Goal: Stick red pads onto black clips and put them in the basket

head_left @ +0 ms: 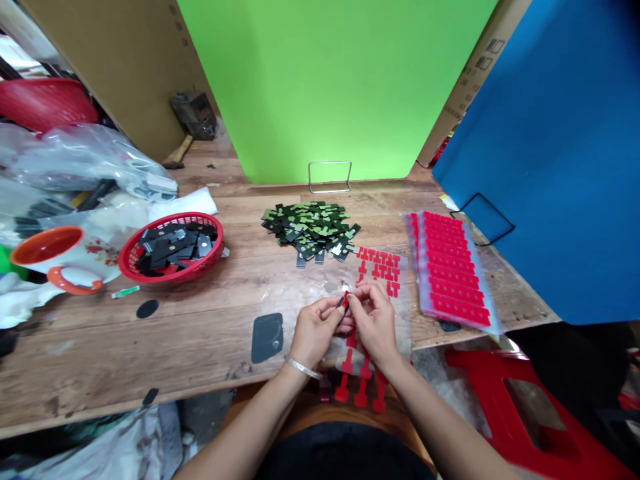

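My left hand (317, 328) is closed on a small black flat piece (341, 303), pinched between thumb and fingers. Close against it, my right hand (374, 321) has thumb and forefinger pinched on a small red sticker (346, 297) at that piece; the fingers hide whether it is stuck down. Beneath both hands lies a clear sheet with red T-shaped stickers (383, 272), its near end hanging over the table edge. Just beyond is a heap of black flat pieces (313, 230) with shiny parts reflecting green.
Stacked sheets of red stickers (453, 267) lie at right. On the left are a red basket (200, 272) of black pieces, an orange-and-white mug (95, 257) and plastic bags (85, 157). Green (340, 80) and blue (550, 167) boards stand behind; a red stool (505, 413) is below right.
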Tool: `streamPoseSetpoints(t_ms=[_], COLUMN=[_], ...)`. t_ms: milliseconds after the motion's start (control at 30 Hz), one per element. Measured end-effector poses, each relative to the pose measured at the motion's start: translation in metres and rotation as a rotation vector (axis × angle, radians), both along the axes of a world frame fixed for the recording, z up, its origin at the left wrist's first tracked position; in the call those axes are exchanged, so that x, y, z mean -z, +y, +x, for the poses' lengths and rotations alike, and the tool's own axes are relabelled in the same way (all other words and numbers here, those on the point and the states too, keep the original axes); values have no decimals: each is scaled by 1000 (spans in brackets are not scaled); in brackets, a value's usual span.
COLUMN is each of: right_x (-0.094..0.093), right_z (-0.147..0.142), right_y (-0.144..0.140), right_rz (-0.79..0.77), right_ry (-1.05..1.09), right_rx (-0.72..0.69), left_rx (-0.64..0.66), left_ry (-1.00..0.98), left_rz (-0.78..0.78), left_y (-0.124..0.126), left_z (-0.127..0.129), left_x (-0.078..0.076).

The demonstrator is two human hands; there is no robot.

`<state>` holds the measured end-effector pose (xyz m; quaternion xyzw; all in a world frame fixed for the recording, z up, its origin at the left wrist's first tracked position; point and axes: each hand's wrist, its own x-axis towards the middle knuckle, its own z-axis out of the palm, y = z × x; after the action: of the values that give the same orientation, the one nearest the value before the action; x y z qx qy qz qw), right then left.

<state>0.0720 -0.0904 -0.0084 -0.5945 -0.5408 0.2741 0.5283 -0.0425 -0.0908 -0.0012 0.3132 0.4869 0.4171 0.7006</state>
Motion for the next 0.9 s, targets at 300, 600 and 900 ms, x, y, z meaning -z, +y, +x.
streamPoseSetpoints(t_ms=[300, 600, 900], right_x=[-2, 1, 3], right_z=[0, 6, 11], right_y=[-4, -3, 2], right_rz=[-130, -427, -396], right_ry=[357, 603, 516], right_rx=[-40, -184, -193], left_rx=[26, 112, -229], left_ry=[-60, -38, 259], left_rz=[-4, 5, 265], left_y=[-3, -8, 39], left_z=[-1, -5, -94], left_x=[-4, -9, -27])
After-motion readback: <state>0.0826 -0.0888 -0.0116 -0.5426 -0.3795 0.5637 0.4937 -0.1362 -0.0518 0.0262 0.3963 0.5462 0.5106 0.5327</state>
